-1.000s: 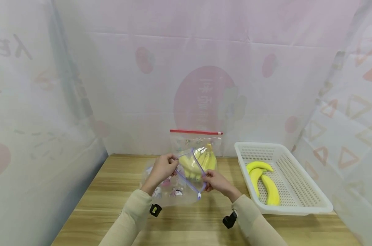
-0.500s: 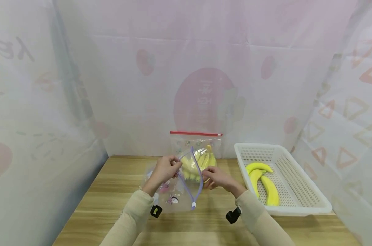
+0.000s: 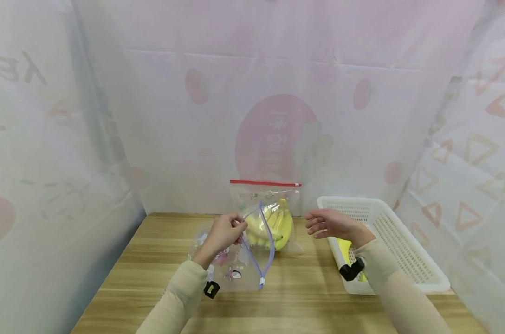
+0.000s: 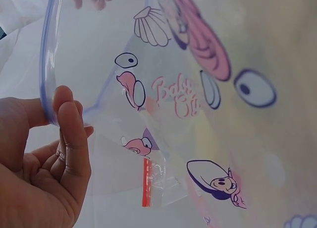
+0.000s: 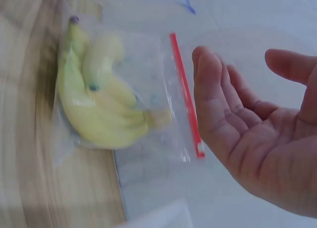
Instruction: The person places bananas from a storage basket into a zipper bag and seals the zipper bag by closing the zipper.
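My left hand (image 3: pixel 226 230) pinches the purple-edged mouth of a clear zip bag (image 4: pixel 163 96) printed with cartoon figures. The bag's mouth gapes toward the right, and its white slider (image 3: pixel 262 281) sits at the near end of the purple zip. My right hand (image 3: pixel 329 223) is in the air near the left rim of the white basket (image 3: pixel 419 260), fingers loosely bent with nothing in them. In the right wrist view its thumb stands apart from the fingers. Behind the purple bag, a second zip bag with a red zip (image 5: pixel 185 96) holds a bunch of bananas (image 5: pixel 106 114).
Yellow bananas (image 3: pixel 344 249) lie in the basket, partly hidden by my right forearm. The wooden table (image 3: pixel 152 278) meets a printed cloth wall (image 3: pixel 173 139) at the back, with more cloth at both sides.
My right hand has let go of the purple bag's edge and moved right to the basket. The left hand keeps its pinch, and the bag's mouth stays spread.
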Available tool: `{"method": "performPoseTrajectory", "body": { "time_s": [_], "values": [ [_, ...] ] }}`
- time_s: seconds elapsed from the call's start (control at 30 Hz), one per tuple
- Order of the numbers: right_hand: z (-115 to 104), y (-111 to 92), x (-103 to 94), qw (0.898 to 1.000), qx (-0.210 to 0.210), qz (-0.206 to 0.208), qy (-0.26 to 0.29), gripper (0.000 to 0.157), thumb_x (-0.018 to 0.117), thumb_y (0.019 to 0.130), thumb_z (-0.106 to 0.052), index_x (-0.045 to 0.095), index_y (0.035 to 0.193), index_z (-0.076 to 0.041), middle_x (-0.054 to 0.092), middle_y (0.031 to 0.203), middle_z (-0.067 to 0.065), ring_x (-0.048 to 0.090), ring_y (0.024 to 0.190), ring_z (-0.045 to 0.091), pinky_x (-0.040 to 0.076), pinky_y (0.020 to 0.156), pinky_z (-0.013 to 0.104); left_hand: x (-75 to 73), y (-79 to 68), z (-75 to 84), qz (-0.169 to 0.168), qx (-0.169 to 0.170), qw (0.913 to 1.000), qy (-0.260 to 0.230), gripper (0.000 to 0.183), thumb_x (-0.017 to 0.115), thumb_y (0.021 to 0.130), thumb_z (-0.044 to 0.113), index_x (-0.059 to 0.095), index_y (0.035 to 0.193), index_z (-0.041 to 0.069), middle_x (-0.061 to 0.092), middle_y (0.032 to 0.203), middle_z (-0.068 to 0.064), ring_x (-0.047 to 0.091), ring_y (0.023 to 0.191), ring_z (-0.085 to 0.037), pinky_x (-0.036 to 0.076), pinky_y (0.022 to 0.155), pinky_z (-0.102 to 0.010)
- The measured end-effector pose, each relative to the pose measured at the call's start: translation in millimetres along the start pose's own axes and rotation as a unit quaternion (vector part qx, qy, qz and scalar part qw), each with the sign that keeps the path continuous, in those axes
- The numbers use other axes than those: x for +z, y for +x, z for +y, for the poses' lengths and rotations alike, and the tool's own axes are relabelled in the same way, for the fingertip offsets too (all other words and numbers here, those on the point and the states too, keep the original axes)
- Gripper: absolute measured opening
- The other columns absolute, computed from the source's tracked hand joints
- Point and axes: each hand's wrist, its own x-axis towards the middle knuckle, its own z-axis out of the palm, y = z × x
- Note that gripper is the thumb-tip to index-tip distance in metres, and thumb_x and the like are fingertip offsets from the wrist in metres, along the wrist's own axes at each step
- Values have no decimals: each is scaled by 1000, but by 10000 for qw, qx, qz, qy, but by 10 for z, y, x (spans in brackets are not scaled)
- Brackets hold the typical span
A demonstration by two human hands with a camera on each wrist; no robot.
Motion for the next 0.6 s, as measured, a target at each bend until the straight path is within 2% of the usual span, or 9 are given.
{"method": "performPoseTrajectory", "body": {
  "time_s": [0.13, 0.33, 0.6],
  "values": [
    [10, -77, -283, 9997, 182, -62, 136, 34, 45, 100, -33, 55, 111, -2, 63, 100, 10, 64, 90, 22, 52, 82, 39, -8, -1, -15, -10, 16, 10000, 9, 19, 59, 92, 18, 64, 102, 3, 62, 71, -7, 65, 62, -32, 56, 59, -44],
    [132, -168, -644, 9991, 384, -111, 107, 34, 39, 103, -30, 51, 114, 0, 61, 107, 14, 63, 96, 24, 49, 90, 44, -26, -11, -43, 12, 28, 10000, 80, 18, 58, 93, 19, 64, 102, 4, 62, 70, -6, 65, 64, -34, 55, 58, -43],
    [346, -256, -993, 9970, 691, 74, 328, 29, 35, 103, -21, 51, 115, 0, 61, 106, 14, 62, 100, 28, 51, 86, 40, -37, -39, -83, -4, 33, 9998, 178, 16, 59, 93, 19, 64, 100, 5, 62, 67, -5, 64, 61, -33, 55, 56, -44]
  ]
}}
